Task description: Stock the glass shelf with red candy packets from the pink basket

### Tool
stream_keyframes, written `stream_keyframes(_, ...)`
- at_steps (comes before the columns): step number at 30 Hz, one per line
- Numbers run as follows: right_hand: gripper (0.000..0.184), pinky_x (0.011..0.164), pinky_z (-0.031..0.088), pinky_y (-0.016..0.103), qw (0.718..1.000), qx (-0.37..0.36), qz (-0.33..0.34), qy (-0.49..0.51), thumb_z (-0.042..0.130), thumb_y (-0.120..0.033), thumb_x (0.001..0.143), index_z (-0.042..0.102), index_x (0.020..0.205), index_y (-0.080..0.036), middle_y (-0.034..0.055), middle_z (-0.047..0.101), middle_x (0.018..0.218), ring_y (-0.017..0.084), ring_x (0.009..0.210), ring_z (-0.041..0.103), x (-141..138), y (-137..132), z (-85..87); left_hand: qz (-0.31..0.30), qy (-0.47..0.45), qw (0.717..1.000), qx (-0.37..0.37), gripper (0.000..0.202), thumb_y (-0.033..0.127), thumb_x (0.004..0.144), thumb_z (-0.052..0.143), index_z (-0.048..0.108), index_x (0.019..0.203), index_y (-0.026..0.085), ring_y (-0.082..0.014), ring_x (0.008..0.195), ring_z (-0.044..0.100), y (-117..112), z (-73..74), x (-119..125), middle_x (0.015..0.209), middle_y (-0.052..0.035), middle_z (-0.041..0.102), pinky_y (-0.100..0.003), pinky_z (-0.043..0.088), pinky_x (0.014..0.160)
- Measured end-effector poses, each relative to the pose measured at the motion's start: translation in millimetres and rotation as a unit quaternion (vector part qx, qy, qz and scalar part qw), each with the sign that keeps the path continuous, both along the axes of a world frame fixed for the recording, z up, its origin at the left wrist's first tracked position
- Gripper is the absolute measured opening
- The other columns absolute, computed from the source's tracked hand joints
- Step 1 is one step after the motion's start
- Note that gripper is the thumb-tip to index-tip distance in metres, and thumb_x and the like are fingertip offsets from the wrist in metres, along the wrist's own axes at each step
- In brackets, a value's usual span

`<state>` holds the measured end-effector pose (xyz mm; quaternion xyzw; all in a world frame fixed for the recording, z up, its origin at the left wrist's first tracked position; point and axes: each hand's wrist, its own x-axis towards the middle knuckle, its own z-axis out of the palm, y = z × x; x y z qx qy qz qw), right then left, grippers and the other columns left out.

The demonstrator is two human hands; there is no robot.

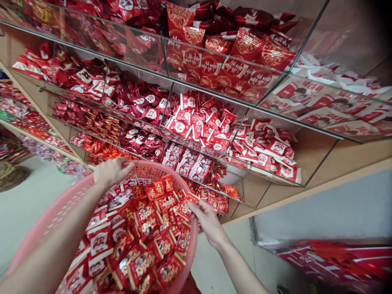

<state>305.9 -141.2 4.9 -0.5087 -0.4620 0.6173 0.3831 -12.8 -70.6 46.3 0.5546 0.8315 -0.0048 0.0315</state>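
A large pink plastic basket with a perforated wall is filled with small red, gold and white wrapped packets. My left hand is closed over its far rim, near the lowest shelf. At the basket's right side, my right hand pinches a red packet with gold edges between thumb and fingers, just over the pile. Part of the basket's left side is hidden behind my left forearm.
Tilted glass-fronted shelves hold heaps of red packets in divided compartments. A wooden edge runs along the lower right. Red and pink packages lie at the lower right. A woven basket stands at the far left on the pale floor.
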Motion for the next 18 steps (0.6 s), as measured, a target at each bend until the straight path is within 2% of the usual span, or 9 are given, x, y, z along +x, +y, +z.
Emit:
stream_keyframes(3, 0.046, 0.044, 0.035, 0.019, 1.000, -0.002, 0.021, 0.005, 0.073, -0.057, 0.064, 0.054, 0.081, -0.019, -0.0076, 0.054, 0.055, 0.008, 0.047, 0.049, -9, 3, -0.5, -0.002, -0.001, 1.000, -0.001, 0.078, 0.072, 0.078, 0.013, 0.064, 0.111, 0.023, -0.0354, 0.092, 0.064, -1, 0.0, 1, 0.095, -0.0183, 0.070, -0.041, 0.045, 0.071)
stream_keyframes(7, 0.053, 0.040, 0.035, 0.018, 1.000, -0.012, 0.022, 0.010, 0.075, -0.058, 0.058, 0.049, 0.082, -0.019, -0.0074, 0.058, 0.055, 0.007, 0.042, 0.051, -18, 4, -6.3, -0.008, -0.009, 1.000, 0.005, 0.077, 0.070, 0.079, 0.015, 0.065, 0.111, 0.021, -0.0364, 0.091, 0.064, -1, -0.1, 2, 0.096, -0.0194, 0.070, -0.042, 0.045, 0.072)
stream_keyframes(13, 0.051, 0.038, 0.035, 0.017, 1.000, 0.003, -0.016, -0.017, 0.072, -0.059, 0.061, 0.045, 0.079, -0.020, -0.0080, 0.056, 0.052, 0.008, 0.041, 0.052, -20, 2, -11.9, -0.013, -0.011, 1.000, 0.006, 0.078, 0.071, 0.078, 0.015, 0.065, 0.112, 0.022, -0.0369, 0.093, 0.063, -2, -0.5, 3, 0.096, -0.0190, 0.070, -0.042, 0.045, 0.073)
stream_keyframes(18, 0.043, 0.039, 0.035, 0.019, 1.000, -0.011, -0.003, -0.022, 0.068, -0.056, 0.066, 0.044, 0.079, -0.022, -0.0083, 0.054, 0.051, 0.011, 0.040, 0.053, -20, 1, -18.1, -0.016, -0.014, 1.000, 0.009, 0.079, 0.073, 0.077, 0.015, 0.066, 0.110, 0.021, -0.0363, 0.091, 0.064, -1, -0.9, 5, 0.094, -0.0182, 0.070, -0.042, 0.045, 0.072)
